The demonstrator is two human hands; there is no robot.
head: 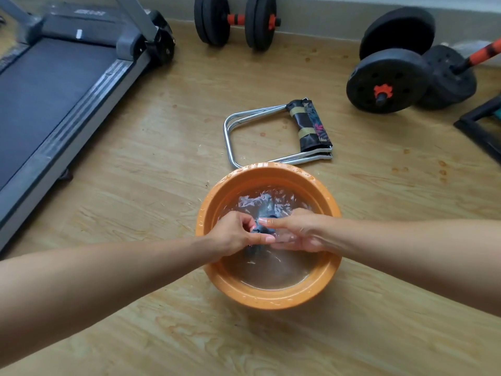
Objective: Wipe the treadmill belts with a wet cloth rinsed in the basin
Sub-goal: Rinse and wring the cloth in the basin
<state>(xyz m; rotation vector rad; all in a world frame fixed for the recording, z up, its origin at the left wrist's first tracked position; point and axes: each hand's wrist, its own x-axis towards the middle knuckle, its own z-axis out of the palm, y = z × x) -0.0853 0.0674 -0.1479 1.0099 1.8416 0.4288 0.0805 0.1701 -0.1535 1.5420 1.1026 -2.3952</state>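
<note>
Cloth (260,229), dark and bunched, sits in the water of your orange basin (271,301), pinched between your left hand (233,236) and right hand (299,234). Expect it limp, waterlogged, dripping; gather the whole wad. Bare floor (162,172) leads left to the treadmill belt (40,93); a folded stool (273,131) lies just behind the basin.

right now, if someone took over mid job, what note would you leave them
Left grip and right grip: both hold the cloth underwater in the basin.
Belt: on the left, apart from the basin.
Done: cloth is wet. Whether the belt has been wiped, cannot tell.
Left: wring the cloth, wipe the belt.
</note>
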